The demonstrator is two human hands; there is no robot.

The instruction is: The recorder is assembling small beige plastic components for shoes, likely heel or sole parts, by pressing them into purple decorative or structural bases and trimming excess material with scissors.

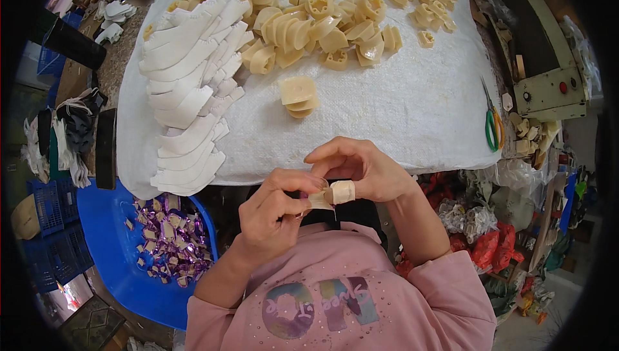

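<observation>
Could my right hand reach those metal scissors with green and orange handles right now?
Probably yes: only flat white woven sheeting seems to lie between your right hand and the scissors.

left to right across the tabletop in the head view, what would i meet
Black flat slab → overlapping white pieces → small separate cream stack → scissors with green and orange handles.

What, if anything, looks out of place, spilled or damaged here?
Nothing looks clearly spilled or damaged. Two mild oddities: one small cream stack sits alone on the white sheet, apart from the large cream pile, and crumpled red plastic lies jumbled beyond the sheet's near right corner, looking untidy.
</observation>
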